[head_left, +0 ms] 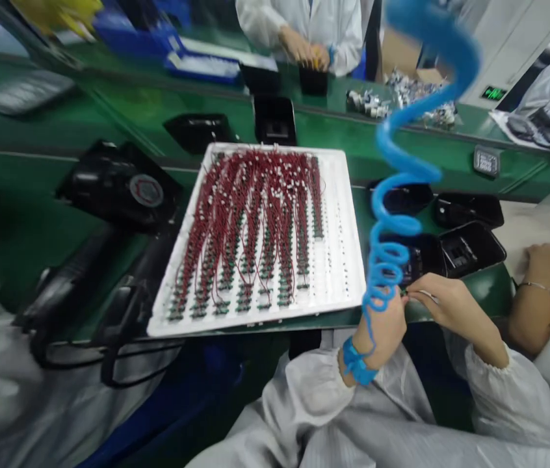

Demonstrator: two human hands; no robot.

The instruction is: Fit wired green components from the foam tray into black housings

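Head view: left hand [392,327] meets right hand [445,300] at bench edge [324,322] beside tray [357,242].

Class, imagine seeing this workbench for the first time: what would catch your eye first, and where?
The blue coiled cord would probably strike first, running from the top edge, right of centre, to the blue wristband by the person's left hand. Next comes the mass of dark red wires on the white tray, left of the cord.

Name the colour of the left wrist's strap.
The strap is bright blue, showing best in the head view.
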